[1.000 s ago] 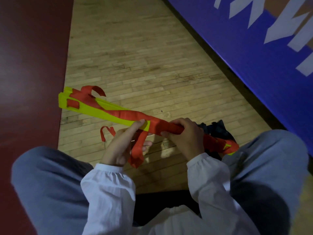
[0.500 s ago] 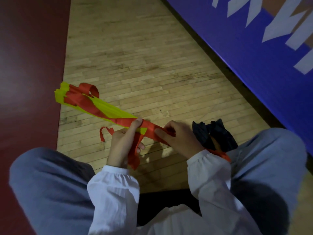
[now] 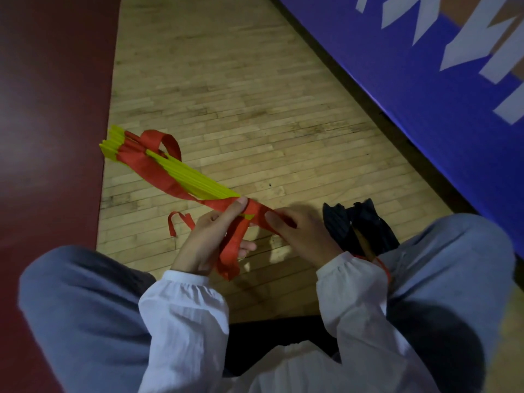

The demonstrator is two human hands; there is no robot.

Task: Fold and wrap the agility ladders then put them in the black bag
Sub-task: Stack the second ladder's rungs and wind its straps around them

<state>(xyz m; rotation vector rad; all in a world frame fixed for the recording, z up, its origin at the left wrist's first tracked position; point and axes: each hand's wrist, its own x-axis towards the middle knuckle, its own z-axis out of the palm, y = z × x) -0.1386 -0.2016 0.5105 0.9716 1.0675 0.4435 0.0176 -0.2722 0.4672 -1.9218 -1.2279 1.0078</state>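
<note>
The agility ladder [image 3: 181, 177] is a stack of yellow-green rungs bound by red straps, held above the wooden floor and pointing up and to the left. My left hand [image 3: 209, 239] grips the bundle from below, thumb over the red wrap, with a loose red strap end [image 3: 231, 256] hanging through its fingers. My right hand [image 3: 303, 236] pinches the red strap at the bundle's near end. The black bag [image 3: 360, 225] lies crumpled on the floor just right of my right hand, partly hidden by my wrist and knee.
I sit with grey-trousered knees [image 3: 85, 307] spread either side. A dark red floor area [image 3: 51, 137] lies to the left, and a blue padded wall with white letters [image 3: 425, 80] runs along the right. A loose red loop [image 3: 177, 222] hangs left of my left hand.
The bundle has tilted, its far end rising and turning edge-on. My right hand slid back along the strap toward me, and the bundle's near end is now hidden behind my right wrist.
</note>
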